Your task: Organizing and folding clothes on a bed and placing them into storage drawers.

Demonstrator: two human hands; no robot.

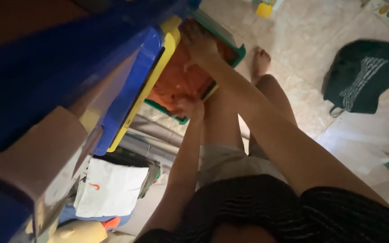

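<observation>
Right hand (197,41): fingers curled down over the far edge of an orange drawer (178,81), gripping its rim. Left hand (188,108): fingers closed on the near lower corner of the same drawer, thumb side hidden in shadow. Drawer has a green frame (239,50) and sits pulled partway out of a blue and yellow plastic cabinet (147,72) at the left. Below the cabinet: white bag (111,186) on a pile of items. Bare foot (260,60) on pale tiled floor (311,40). Dark green backpack (361,74) lies well apart at the right.
</observation>
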